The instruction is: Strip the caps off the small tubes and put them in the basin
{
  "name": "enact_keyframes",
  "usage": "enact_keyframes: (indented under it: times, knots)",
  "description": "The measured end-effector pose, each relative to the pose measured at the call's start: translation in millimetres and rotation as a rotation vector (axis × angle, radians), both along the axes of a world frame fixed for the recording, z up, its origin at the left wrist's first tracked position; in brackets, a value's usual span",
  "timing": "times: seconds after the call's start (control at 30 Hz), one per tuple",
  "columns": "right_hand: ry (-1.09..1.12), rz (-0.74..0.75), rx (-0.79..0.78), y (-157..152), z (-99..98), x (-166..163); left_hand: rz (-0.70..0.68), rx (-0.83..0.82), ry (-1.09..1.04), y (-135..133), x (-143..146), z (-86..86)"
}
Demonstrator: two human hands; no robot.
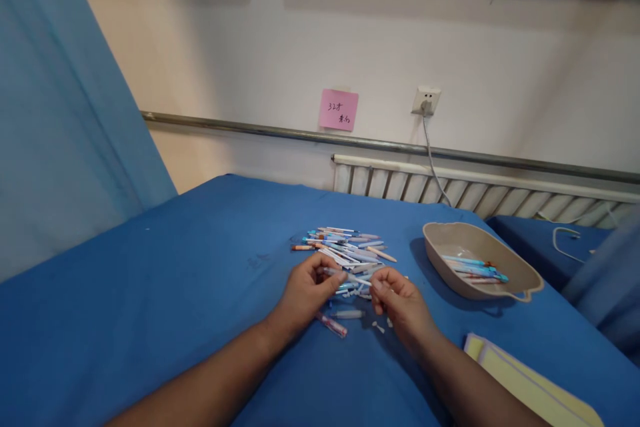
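Between my two hands is a slim pen part, apparently a translucent barrel at the left with a thin white refill (359,279) running to the right. My left hand (311,285) pinches the barrel end. At the other end, the fingertips of my right hand (399,299) are closed on the white refill. Just beyond my hands lies a loose pile of pens and pen parts (345,243), partly hidden by my fingers. Nearer to me rest a clear pen barrel (349,314), a pinkish pen (332,325) and a small white piece (379,327).
A beige basin (525,273) with several blue and orange pens stands to the right. In front of it lies a folded yellow cloth (530,377). Blue cloth (165,293) covers the table. A radiator (380,180) and a plugged-in cable (431,153) are along the wall.
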State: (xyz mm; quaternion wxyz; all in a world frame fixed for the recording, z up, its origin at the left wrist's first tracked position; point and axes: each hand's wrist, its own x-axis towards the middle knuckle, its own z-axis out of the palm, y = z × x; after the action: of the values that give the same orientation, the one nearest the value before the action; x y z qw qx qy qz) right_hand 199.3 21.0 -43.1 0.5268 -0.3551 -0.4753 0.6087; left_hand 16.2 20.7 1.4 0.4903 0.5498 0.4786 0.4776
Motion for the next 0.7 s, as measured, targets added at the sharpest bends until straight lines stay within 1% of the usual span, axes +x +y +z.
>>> enact_keyframes:
  times: [0.1,0.17,0.23,0.3,0.33,0.43,0.57,0.63,0.7]
  knots:
    - [0.08,-0.058,-0.032,5,1.0,6,0.147,0.102,0.045,13,-21,15.9]
    - [0.1,-0.094,-0.052,8,0.7,9,0.168,0.136,0.144,23,-38,21.3]
    - [0.096,-0.114,-0.059,11,-0.2,11,0.093,0.136,0.338,31,-52,18.8]
    - [0.08,-0.109,-0.053,11,-1.2,11,0.015,0.153,0.577,37,-61,10.0]
    - [0.069,-0.101,-0.048,10,-1.7,11,-0.019,0.171,0.656,39,-63,4.8]
    - [0.034,-0.084,-0.027,9,-2.7,10,-0.044,0.188,0.707,43,-66,-6.3]
    - [0.018,-0.088,-0.015,8,-3.8,9,0.015,0.207,0.639,46,-67,-6.7]
    - [0.01,-0.09,-0.014,9,-4.3,9,-0.027,0.192,0.644,46,-68,-5.6]
    - [-0.005,-0.094,-0.013,9,-4.6,9,-0.089,0.167,0.693,45,-68,-5.5]
